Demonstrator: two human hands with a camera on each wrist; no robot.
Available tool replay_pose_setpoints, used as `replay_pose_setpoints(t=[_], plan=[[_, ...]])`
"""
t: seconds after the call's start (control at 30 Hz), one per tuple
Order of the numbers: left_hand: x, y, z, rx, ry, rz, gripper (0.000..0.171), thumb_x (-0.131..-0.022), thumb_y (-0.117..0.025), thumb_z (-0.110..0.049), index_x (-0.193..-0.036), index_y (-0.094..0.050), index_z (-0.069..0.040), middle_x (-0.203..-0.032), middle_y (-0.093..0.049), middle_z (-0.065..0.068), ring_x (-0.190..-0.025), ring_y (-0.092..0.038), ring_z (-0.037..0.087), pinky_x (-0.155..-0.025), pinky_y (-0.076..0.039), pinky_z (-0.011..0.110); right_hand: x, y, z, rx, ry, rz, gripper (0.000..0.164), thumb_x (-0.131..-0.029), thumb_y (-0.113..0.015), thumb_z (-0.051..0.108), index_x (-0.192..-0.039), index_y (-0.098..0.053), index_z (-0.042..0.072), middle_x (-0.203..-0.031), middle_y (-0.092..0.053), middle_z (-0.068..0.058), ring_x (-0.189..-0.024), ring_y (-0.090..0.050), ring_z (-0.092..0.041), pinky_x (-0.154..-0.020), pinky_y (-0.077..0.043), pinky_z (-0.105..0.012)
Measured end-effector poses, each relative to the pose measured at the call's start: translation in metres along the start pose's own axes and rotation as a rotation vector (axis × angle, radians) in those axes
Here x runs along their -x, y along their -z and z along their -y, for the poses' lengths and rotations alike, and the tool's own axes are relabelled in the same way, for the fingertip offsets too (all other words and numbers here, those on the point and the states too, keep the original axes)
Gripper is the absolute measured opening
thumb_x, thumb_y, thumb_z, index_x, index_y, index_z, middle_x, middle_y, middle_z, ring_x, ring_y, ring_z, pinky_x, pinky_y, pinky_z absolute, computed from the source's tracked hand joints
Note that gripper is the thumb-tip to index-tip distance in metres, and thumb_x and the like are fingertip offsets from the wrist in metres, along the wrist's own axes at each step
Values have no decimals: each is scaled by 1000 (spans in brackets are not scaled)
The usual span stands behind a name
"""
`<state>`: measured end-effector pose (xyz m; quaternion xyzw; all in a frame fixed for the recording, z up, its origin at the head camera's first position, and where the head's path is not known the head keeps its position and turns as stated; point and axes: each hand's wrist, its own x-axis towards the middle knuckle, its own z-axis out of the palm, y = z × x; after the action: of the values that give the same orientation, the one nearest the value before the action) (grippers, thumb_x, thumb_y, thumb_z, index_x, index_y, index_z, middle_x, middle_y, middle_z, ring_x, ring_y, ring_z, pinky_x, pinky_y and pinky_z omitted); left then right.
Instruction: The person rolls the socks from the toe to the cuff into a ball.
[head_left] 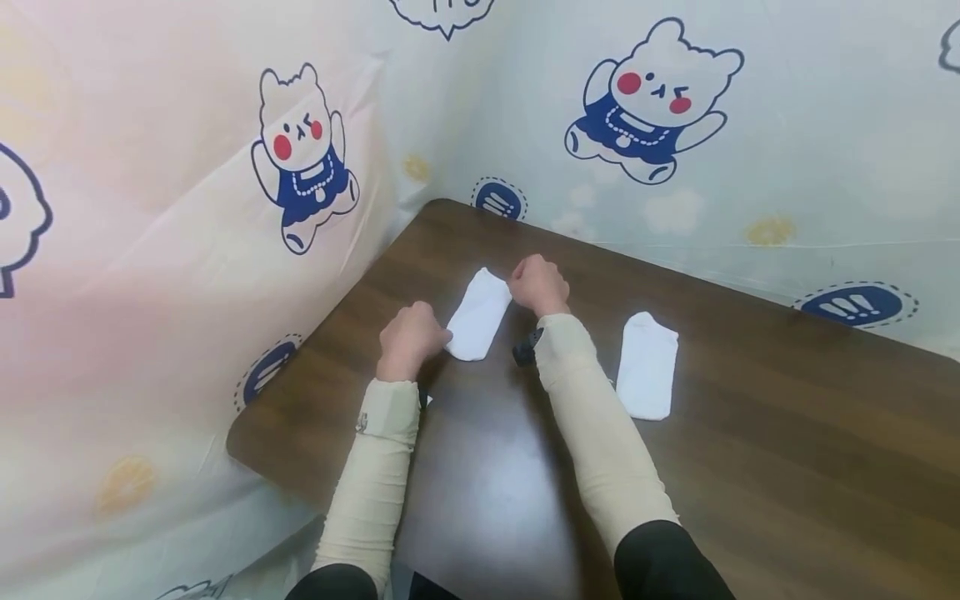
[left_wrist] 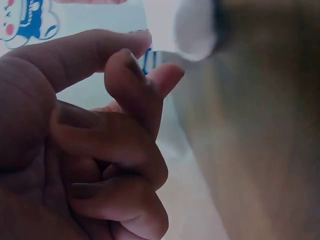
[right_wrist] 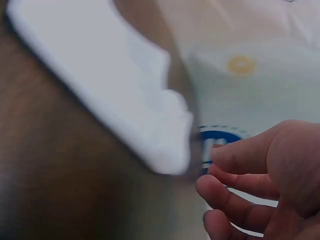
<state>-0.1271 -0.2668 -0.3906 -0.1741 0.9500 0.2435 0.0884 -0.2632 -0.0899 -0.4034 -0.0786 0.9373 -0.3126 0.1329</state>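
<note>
A white sock [head_left: 480,315] lies flat and slanted on the brown table between the two hands. At its lower left edge is my left hand [head_left: 411,335]; in the left wrist view the thumb tip [left_wrist: 142,39] is right at the white fabric, while the other fingers curl loosely with nothing inside them. Beside the sock's upper right corner, my right hand [head_left: 540,285] hovers. The right wrist view shows its loosely bent fingers [right_wrist: 215,190] apart from the sock [right_wrist: 115,85], with a gap between thumb and fingers. A second white sock [head_left: 648,367] lies to the right, beyond the right forearm.
The brown table [head_left: 780,417] has its back left corner against a printed cloth backdrop [head_left: 480,108] with cartoon bears. A dark wrist camera [head_left: 527,348] sits on the right cuff. A small white edge [head_left: 429,401] shows beside the left cuff.
</note>
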Motion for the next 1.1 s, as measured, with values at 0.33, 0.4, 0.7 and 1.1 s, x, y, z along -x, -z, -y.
replay_pose_setpoints(t=[0.33, 0.4, 0.7, 1.1], plan=[[-6, -28, -7, -8, 5, 56, 21, -92, -69, -21, -85, -66, -1, -75, -59, 14, -67, -57, 29, -58, -45, 40, -1, -22, -32, 37, -29, -32, 20, -96, -66, 22, -112, -71, 12, -105, -66, -6, -92, -59, -29, -82, -45, -46], [-4, -29, -10, -6, 2, 68, 21, -93, -68, -21, -84, -66, -2, -74, -58, 13, -66, -57, 29, -58, -45, 39, -1, -20, -34, 70, -18, -33, 15, -95, -66, 20, -105, -71, 11, -99, -66, -7, -89, -59, -28, -80, -46, -46], [12, 3, -46, 69, -153, -49, 40, -91, -59, -17, -53, -53, -7, -50, -44, 5, -45, -44, 22, -46, -34, 34, 1, 38, -6, 194, 134, -172, 8, -89, -63, 5, -94, -66, 10, -86, -63, -4, -74, -59, -24, -67, -50, -40], [28, 11, -94, 21, -240, -36, 39, -88, -59, -18, -52, -49, -9, -48, -43, 3, -45, -45, 22, -44, -29, 33, 10, 83, -14, 149, 104, -203, 8, -94, -58, 9, -95, -66, 8, -89, -61, -7, -80, -56, -26, -68, -48, -41]])
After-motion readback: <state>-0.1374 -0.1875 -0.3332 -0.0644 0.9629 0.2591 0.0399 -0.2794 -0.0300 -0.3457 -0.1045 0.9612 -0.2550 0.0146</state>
